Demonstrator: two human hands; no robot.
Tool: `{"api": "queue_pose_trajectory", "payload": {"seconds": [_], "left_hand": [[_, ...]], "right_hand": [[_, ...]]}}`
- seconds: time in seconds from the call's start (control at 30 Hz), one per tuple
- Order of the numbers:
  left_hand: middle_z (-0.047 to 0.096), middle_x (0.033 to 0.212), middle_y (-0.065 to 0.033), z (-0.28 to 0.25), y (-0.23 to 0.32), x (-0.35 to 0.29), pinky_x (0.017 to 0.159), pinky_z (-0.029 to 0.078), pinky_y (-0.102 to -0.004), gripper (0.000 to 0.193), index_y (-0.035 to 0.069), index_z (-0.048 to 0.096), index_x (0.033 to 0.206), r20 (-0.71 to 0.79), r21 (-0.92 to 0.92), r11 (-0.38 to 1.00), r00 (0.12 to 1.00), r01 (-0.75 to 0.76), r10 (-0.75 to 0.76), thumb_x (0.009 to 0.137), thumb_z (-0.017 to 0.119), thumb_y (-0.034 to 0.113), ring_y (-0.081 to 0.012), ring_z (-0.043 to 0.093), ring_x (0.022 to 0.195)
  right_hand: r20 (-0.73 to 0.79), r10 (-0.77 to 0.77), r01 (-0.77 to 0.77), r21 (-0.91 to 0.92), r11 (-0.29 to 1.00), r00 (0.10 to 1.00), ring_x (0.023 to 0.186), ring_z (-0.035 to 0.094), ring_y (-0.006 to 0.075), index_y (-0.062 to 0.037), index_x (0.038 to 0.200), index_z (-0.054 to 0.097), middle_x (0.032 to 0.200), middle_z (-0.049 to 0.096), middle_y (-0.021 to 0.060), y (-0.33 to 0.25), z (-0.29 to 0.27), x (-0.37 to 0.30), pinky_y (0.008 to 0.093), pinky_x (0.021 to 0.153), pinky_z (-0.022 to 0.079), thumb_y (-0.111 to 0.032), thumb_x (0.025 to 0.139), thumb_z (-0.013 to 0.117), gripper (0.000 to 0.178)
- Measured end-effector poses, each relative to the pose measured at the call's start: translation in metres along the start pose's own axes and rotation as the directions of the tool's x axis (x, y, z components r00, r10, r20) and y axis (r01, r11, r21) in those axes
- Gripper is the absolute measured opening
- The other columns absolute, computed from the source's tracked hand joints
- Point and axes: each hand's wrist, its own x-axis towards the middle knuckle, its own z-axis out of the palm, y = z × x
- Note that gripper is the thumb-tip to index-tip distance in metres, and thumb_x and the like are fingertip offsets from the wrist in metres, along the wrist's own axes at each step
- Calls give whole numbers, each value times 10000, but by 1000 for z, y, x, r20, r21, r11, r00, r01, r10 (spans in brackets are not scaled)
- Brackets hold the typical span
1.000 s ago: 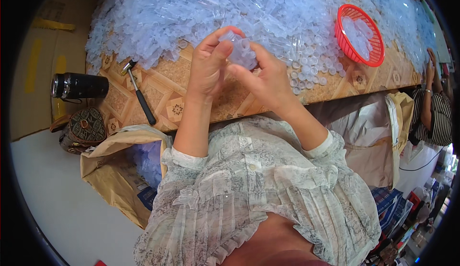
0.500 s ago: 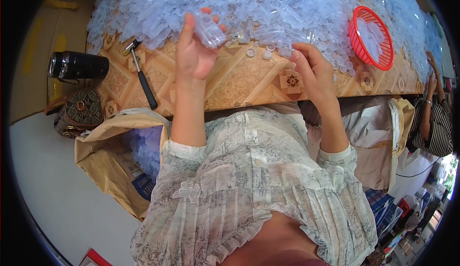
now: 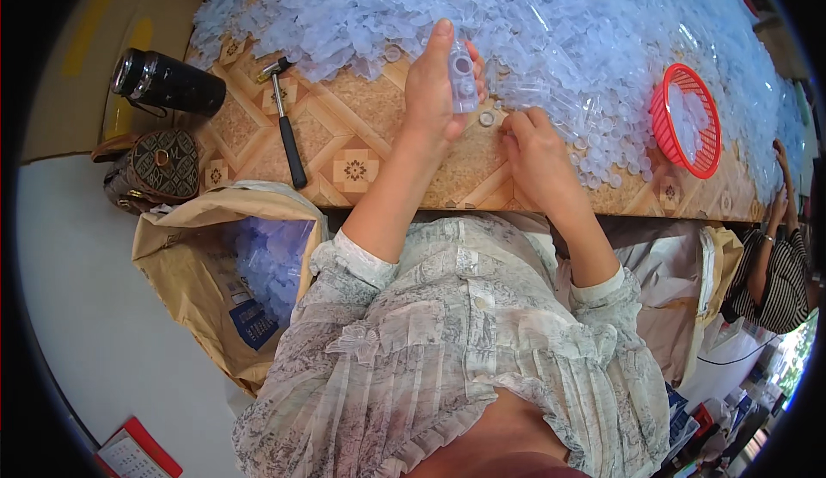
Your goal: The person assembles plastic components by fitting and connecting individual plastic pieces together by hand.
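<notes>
My left hand [image 3: 430,91] is raised over the table's front half, closed around a clear plastic part [image 3: 462,82]. The part is flat-sided, with a round opening at its upper end and a smaller round feature below. To its right, my right hand [image 3: 538,155] rests low over the tabletop with fingers curled and pressed together; whatever they pinch is hidden. A small clear ring-like cap [image 3: 486,119] lies just left of those fingertips. Several more round clear caps [image 3: 602,164] lie scattered to the right of my right hand.
A large heap of clear plastic parts [image 3: 413,5] covers the table's back. At right stands a red basket [image 3: 714,138] holding clear pieces. A hammer [image 3: 286,125], a black flask [image 3: 176,84] and a patterned bag [image 3: 155,168] are at left. A paper sack [image 3: 172,289] sits below. Another person's arm [image 3: 761,263] shows far right.
My left hand has moved right with the clear plastic part, now held upright. My right hand has shifted slightly left and lower, its fingers curling in. The whole view has shifted a little.
</notes>
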Motion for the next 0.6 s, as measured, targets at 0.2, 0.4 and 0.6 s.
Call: {"api": "queue_pose_trajectory", "payload": {"seconds": [0.2, 0.4, 0.6], "left_hand": [[529, 629, -33, 9, -7, 0, 432, 399, -262, 439, 67, 554, 781, -51, 146, 985, 994, -92, 101, 900, 528, 488, -119, 484, 476], [525, 680, 12, 15, -11, -7, 561, 389, -219, 415, 66, 569, 729, -8, 319, 905, 954, -281, 299, 946, 500, 414, -53, 469, 629], [515, 690, 3, 12, -12, -10, 561, 372, -221, 464, 44, 584, 789, 128, 499, 757, 900, -421, 416, 967, 428, 443, -67, 458, 628]], "right_hand": [[-114, 65, -34, 259, 965, 991, 694, 619, 272, 5, 925, 592, 845, 577, 140, -5, -18, 9, 354, 642, 517, -43, 794, 637, 146], [-388, -91, 272, 441, 856, 917, 698, 615, 145, -11, 954, 623, 898, 615, 78, -39, -36, 38, 254, 631, 522, -6, 767, 683, 197], [-356, -67, 242, 474, 847, 932, 712, 615, 148, -12, 937, 632, 878, 613, 79, -36, -33, 37, 260, 619, 530, 7, 757, 697, 192]]}}
